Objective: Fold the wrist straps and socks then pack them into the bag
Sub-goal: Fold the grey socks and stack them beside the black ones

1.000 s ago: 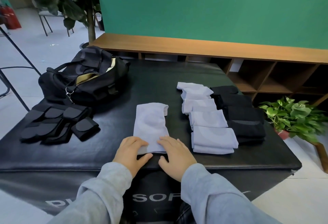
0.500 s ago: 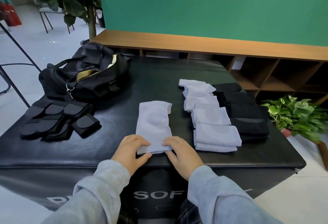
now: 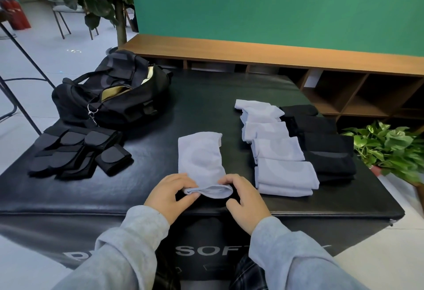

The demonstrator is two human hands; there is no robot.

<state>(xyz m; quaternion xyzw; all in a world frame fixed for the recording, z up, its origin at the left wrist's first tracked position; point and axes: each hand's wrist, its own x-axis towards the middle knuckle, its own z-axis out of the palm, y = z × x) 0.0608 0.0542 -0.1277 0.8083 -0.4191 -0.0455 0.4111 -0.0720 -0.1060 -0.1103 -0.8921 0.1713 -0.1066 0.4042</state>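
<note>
Black padded counter (image 3: 206, 97) before a green wall, seen from the head camera. At centre lies the sock (image 3: 200, 160), pale blue and flat, its long axis running from 6 to 12 o'clock, straight away from the person. Its open cuff is the near end, at the counter's front edge; its far end points toward 12.

Left hand (image 3: 169, 194) pinches the cuff's left corner between thumb and curled fingers. Right hand (image 3: 246, 200) meets the cuff's right corner with curled fingertips; whether its thumb closes on the cloth cannot be told. Both hands sit at 6 o'clock of the sock and about equally near it, so the likely fold carries the cuff away from the person, along the long axis, onto the far end.

Against the earlier frames, where both hands pressed the near end down, the cuff is now raised off the counter and its mouth gapes open.

Folded blue socks (image 3: 278, 149) form a row at 3 o'clock, just beside the sock, with folded black socks (image 3: 325, 147) beyond them. Wrist straps (image 3: 78, 154) lie in a cluster at 9 o'clock, well apart. Bag (image 3: 112, 97), unzipped and showing a tan lining, stands at 10 to 11 o'clock, touching the straps' far side. Nothing pale or strap-like shows in its mouth; packing seems not yet begun.
</note>
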